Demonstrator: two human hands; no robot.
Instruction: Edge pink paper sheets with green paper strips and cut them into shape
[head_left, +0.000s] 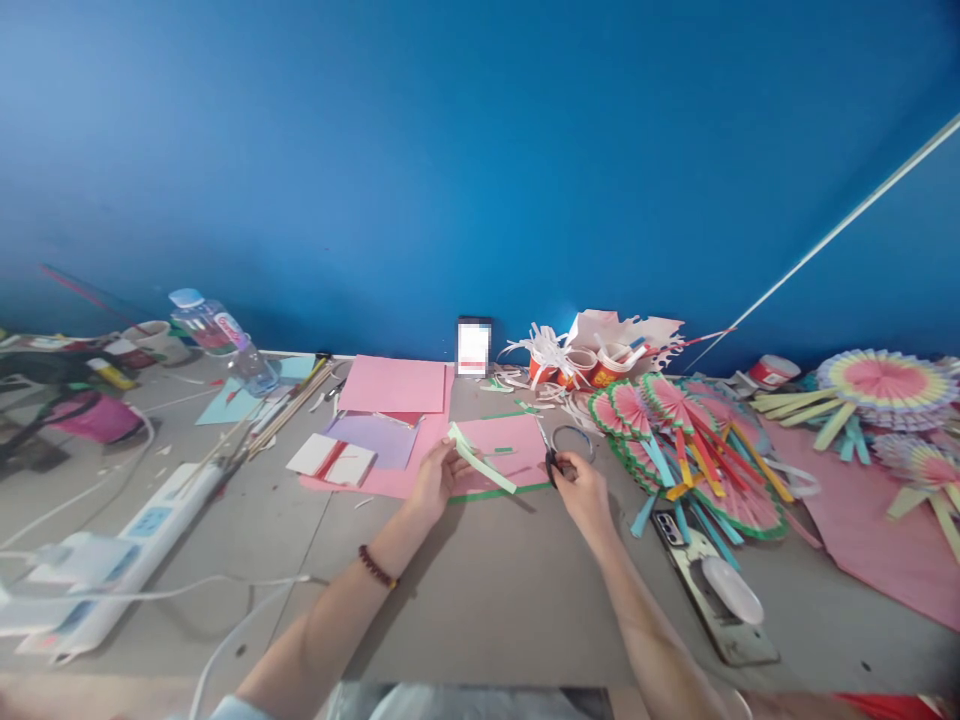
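Between the thumb and fingers of my left hand [436, 476] is a pale green paper strip [486, 468], its free end slanting down to the right. My right hand [582, 492] is closed around a pair of scissors [551, 462], with the blades pointing up and away from me. Under the strip lies a pink sheet [517, 432] with green edges. A dark ring-shaped thing [589, 436] rests just beyond my right hand. Left of my left hand, a white block wound with red string [331, 460] and a lilac sheet [382, 444] lie on larger pink paper [394, 383].
Folded paper rosettes with coloured strips [705, 440] crowd the right, near a phone [720, 600] with a white oval object. Paper cups [611, 365] and a small screen [474, 348] stand at the wall. A power strip [150, 530], cables and a plastic bottle [214, 325] are on the left.
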